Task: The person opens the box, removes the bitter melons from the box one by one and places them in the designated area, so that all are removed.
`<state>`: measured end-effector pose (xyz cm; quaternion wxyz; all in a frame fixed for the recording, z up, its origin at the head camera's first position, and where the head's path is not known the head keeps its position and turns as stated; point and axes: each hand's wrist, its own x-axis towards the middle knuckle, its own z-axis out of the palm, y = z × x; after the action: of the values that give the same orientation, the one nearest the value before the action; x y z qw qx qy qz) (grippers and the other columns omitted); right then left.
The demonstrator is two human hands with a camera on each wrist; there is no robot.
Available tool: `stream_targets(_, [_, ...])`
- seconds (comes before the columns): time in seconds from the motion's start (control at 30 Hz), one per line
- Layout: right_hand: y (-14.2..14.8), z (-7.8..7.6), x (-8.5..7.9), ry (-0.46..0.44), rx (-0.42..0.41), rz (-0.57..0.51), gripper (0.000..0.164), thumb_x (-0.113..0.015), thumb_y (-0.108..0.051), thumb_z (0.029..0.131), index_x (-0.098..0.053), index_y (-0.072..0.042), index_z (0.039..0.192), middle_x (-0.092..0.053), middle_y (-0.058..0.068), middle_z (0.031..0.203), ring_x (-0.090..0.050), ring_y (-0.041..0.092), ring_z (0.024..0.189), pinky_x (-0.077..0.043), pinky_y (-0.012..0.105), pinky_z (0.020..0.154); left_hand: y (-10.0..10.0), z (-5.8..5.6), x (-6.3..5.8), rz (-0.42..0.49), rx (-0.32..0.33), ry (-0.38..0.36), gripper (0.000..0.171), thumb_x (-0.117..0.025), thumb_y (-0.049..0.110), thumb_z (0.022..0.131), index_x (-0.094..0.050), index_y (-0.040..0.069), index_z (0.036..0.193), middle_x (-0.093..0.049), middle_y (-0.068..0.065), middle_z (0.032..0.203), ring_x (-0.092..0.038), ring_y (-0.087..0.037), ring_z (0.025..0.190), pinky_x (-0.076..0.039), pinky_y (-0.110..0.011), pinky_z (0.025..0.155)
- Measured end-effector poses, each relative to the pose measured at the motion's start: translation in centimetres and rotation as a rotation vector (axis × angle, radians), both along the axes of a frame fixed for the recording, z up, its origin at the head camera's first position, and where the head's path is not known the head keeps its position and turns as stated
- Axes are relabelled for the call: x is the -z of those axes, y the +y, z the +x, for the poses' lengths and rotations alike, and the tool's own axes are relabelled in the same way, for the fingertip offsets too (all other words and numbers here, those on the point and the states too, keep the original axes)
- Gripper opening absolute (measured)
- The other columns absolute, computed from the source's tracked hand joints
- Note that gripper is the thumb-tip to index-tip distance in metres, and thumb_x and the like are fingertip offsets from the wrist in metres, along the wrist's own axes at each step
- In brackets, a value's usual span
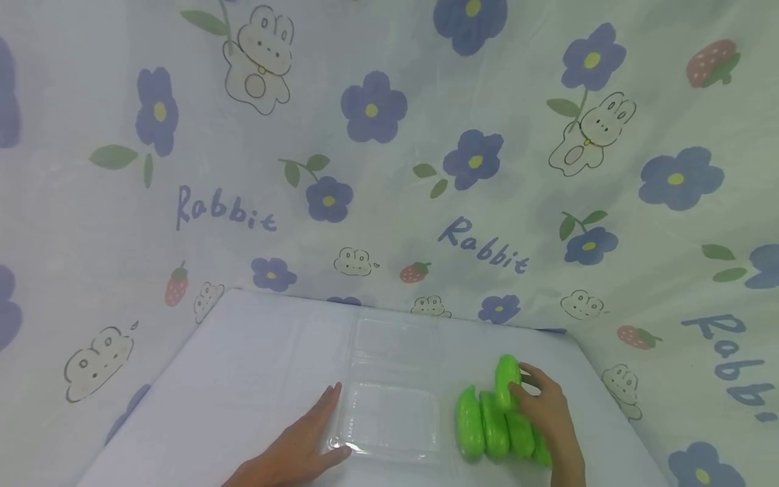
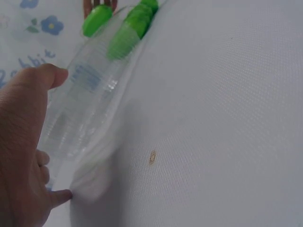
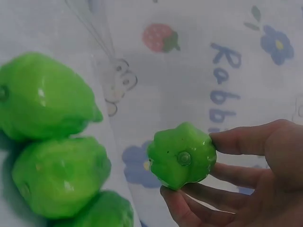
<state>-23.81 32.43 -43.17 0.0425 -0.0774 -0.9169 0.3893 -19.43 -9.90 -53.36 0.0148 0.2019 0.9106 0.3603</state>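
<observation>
My right hand [image 1: 544, 402] pinches a glossy, ribbed green vegetable [image 1: 507, 382] between thumb and fingers, above others of its kind. In the right wrist view, the lobed end of this vegetable [image 3: 182, 156] faces the camera, a small round stub at its centre. Several matching green vegetables [image 1: 470, 426] lie side by side beneath it, partly hidden by the hand. A clear plastic clamshell box [image 1: 392, 419] lies opened out, its lid [image 1: 395, 341] toward the back. My left hand [image 1: 298, 443] rests along the box's left side, fingers extended, thumb at the front corner.
A white-covered table [image 1: 243, 365] carries everything. Behind and beside it hangs a pale sheet [image 1: 389, 176] printed with rabbits, blue flowers and strawberries. The green row lies to the right of the box. A small brown mark [image 2: 152, 157] shows on the white cover.
</observation>
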Motion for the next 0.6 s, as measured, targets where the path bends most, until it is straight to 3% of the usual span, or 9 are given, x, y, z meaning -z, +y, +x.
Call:
stream_targets(0.17, [2.4, 0.2, 0.1, -0.032, 0.045, -0.002, 0.065, -0.060, -0.031, 0.097, -0.035, -0.002, 0.150, -0.042, 0.033, 0.143, -0.052, 0.050, 0.118, -0.051, 0.057, 0.089, 0.0, 0.0, 0.1, 0.002, 0.003, 0.024, 0.100, -0.061, 0.059, 0.090, -0.010, 0.008, 0.159, -0.016, -0.016, 0.161, -0.020, -0.031, 0.145, -0.026, -0.055, 0.111])
stream_targets(0.4, [5.9, 0.4, 0.4, -0.052, 0.104, -0.078, 0.071, -0.061, -0.029, 0.097, -0.029, 0.005, 0.150, -0.034, 0.039, 0.143, -0.054, 0.049, 0.117, -0.059, 0.035, 0.076, 0.1, 0.0, 0.0, -0.002, 0.004, 0.021, 0.099, -0.062, 0.058, 0.090, -0.010, 0.009, 0.159, -0.016, -0.016, 0.161, -0.021, -0.031, 0.145, -0.028, -0.056, 0.111])
stream_targets(0.6, [8.9, 0.4, 1.7, -0.099, 0.146, -0.085, 0.075, -0.061, -0.030, 0.096, -0.025, 0.010, 0.148, -0.030, 0.043, 0.141, -0.044, 0.056, 0.123, -0.059, 0.039, 0.077, 0.2, 0.0, -0.2, -0.005, -0.001, 0.002, 0.100, -0.062, 0.058, 0.089, -0.010, 0.008, 0.158, -0.015, -0.017, 0.162, -0.021, -0.032, 0.145, -0.027, -0.056, 0.111])
